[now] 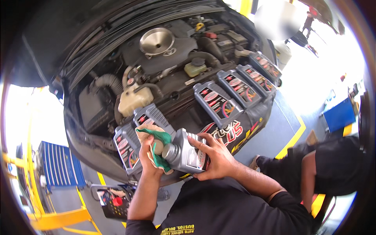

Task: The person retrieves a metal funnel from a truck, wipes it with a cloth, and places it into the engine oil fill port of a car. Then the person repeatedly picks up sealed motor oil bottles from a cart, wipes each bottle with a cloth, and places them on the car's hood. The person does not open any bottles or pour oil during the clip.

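Observation:
In my right hand point(218, 157) is a grey motor oil bottle point(186, 156), tipped on its side with its neck toward my left hand. My fingers and thumb wrap round its label side. My left hand point(146, 153) is closed on a green and beige cloth point(166, 137), held right beside the bottle's mouth. A round beige shape point(158, 146) shows in the cloth's fold; I cannot tell whether it is cloth or a cap. Two more oil bottles point(126, 145) lie on the car's front edge just beyond my left hand.
Several grey oil bottles point(217, 102) lie along the front right of the open engine bay. A steel funnel point(156, 42) stands on the engine cover point(181, 39). A black crate point(113, 207) sits low on the left. Another person point(333, 168) is close by on the right.

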Action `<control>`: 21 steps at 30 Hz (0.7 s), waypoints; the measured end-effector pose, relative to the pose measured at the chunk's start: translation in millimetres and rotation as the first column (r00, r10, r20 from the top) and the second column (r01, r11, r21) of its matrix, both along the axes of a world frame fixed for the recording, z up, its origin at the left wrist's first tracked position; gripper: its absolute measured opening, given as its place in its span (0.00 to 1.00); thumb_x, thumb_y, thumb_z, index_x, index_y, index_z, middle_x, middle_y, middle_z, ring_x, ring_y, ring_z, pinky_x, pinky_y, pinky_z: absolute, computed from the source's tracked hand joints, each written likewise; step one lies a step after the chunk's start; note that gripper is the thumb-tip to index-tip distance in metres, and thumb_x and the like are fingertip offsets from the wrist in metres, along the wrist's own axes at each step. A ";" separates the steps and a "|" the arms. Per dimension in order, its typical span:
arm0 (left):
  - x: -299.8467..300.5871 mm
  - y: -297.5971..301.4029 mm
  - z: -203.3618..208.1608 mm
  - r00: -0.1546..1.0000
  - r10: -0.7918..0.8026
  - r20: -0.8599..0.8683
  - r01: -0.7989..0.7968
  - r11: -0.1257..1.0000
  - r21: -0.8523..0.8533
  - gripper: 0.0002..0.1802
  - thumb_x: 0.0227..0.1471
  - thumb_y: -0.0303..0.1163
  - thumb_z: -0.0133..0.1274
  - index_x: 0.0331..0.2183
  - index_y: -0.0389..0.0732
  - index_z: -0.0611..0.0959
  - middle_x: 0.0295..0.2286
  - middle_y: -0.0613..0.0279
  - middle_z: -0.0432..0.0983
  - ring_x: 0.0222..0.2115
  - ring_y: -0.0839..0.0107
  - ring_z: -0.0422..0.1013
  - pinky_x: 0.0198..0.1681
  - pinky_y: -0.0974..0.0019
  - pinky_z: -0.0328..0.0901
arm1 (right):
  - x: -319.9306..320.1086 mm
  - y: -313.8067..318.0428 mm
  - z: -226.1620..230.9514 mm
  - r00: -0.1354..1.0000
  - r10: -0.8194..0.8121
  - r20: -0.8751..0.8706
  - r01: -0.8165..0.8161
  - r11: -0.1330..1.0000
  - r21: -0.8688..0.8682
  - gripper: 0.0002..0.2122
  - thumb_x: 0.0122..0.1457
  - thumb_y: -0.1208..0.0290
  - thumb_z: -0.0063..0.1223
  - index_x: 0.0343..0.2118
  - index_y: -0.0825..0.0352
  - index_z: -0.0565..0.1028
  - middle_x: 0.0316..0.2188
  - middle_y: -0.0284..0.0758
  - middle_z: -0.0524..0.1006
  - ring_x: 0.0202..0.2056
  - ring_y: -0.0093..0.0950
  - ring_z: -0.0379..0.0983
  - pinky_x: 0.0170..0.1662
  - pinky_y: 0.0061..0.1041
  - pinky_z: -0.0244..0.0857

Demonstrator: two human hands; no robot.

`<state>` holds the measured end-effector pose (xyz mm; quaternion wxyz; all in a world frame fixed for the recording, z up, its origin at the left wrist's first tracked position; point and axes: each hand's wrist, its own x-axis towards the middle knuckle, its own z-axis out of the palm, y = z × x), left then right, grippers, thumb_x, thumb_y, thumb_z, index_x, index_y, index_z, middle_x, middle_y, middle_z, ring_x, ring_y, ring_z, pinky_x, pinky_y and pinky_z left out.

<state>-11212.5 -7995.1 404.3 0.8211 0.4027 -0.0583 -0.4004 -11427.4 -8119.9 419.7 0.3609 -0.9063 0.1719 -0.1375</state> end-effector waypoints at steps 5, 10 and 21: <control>59.0 73.5 -28.8 0.975 -0.053 -0.216 -0.095 0.779 -0.620 0.15 0.57 0.41 0.53 0.41 0.39 0.78 0.30 0.57 0.78 0.21 0.67 0.71 0.23 0.66 0.69 | 21.2 -1.3 -11.9 0.991 -0.055 0.126 0.046 0.997 0.067 0.55 0.32 0.51 0.75 0.70 0.55 0.62 0.59 0.51 0.64 0.54 0.49 0.70 0.58 0.47 0.64; 93.3 229.3 28.1 0.713 0.691 0.120 -0.626 0.704 -0.335 0.17 0.59 0.44 0.54 0.40 0.39 0.80 0.30 0.56 0.78 0.22 0.67 0.71 0.22 0.64 0.69 | 39.9 -24.0 -9.8 0.969 -0.247 -0.017 0.243 0.938 0.248 0.52 0.34 0.60 0.79 0.67 0.68 0.64 0.53 0.50 0.71 0.52 0.41 0.71 0.54 0.36 0.69; 42.6 479.2 -196.5 0.679 0.292 0.674 -0.460 -0.546 0.700 0.29 0.59 0.52 0.53 0.51 0.37 0.79 0.46 0.40 0.79 0.50 0.42 0.74 0.53 0.46 0.67 | 70.1 -27.1 -19.6 0.905 -0.386 -0.179 0.309 0.885 -0.348 0.46 0.44 0.53 0.73 0.67 0.64 0.64 0.53 0.49 0.78 0.52 0.44 0.77 0.56 0.39 0.68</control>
